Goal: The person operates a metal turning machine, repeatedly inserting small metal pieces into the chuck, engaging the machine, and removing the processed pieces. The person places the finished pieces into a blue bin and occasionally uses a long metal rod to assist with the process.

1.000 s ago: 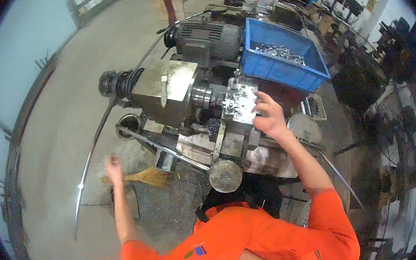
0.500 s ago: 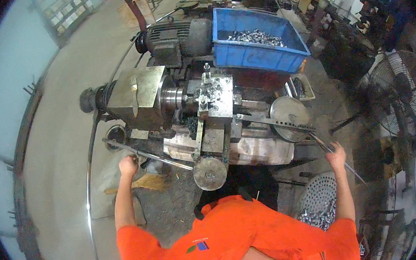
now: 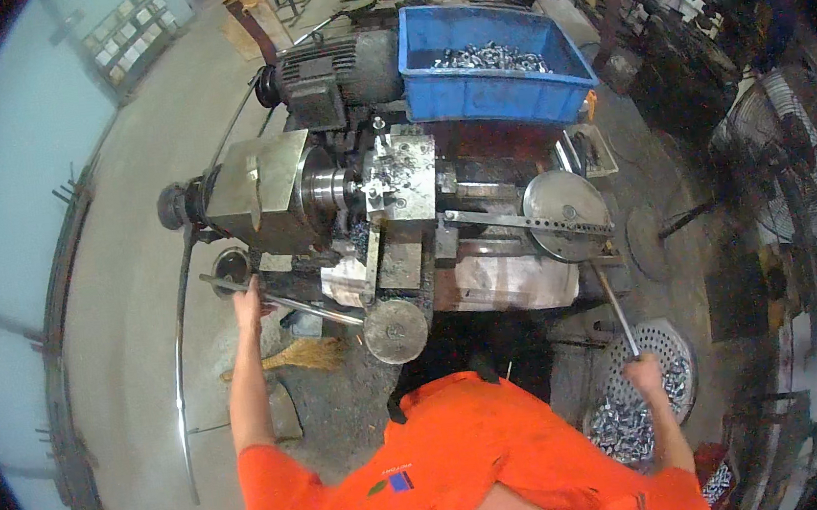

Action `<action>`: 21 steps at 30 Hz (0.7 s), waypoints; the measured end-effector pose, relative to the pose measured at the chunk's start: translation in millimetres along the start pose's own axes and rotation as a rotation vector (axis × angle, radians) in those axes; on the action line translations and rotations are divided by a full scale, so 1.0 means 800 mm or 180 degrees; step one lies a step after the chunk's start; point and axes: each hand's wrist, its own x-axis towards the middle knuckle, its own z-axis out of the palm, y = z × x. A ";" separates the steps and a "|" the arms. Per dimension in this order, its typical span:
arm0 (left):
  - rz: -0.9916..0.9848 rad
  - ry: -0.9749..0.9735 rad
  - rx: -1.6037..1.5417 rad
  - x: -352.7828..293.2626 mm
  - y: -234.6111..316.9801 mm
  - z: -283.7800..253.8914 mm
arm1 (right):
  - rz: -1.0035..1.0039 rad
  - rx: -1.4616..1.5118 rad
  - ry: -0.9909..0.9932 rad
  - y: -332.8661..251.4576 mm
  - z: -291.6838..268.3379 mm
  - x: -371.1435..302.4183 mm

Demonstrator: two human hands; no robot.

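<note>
My left hand (image 3: 249,307) is closed round a long metal lever (image 3: 316,311) fixed to a round disc (image 3: 395,332) at the front of a small lathe. My right hand (image 3: 643,372) grips the near end of another lever (image 3: 615,306), which slopes toward me from below the large round plate (image 3: 566,215) at the lathe's right. Between them, the metal tool block (image 3: 402,179), strewn with shavings, sits beside the steel spindle chuck (image 3: 331,191). A flat perforated bar (image 3: 514,227) crosses the large plate.
A blue bin (image 3: 499,89) of small metal parts stands behind the lathe, next to the motor (image 3: 342,73). Below my right hand is a perforated basin (image 3: 668,343) with more parts. A straw brush (image 3: 305,355) lies at left; a caged fan (image 3: 778,155) stands at right.
My right hand has come down and nearer, swinging its lever toward me. My left hand is slightly farther forward, still on its lever. The whole view has shifted a little.
</note>
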 end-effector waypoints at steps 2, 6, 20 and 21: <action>0.0208 0.0124 -0.0219 0.017 -0.019 0.016 | -0.1066 0.1490 0.0370 0.008 0.047 -0.025; 0.0095 -0.0047 -0.0112 -0.009 0.015 0.014 | -0.0158 0.1997 -0.0264 -0.015 0.080 -0.044; -0.0287 -0.0135 0.0359 -0.012 0.023 0.005 | -0.0256 0.1823 0.0010 -0.032 0.065 -0.053; -0.0292 -0.0132 0.0396 -0.015 0.024 0.001 | -0.0322 0.1336 0.0242 -0.027 0.048 -0.040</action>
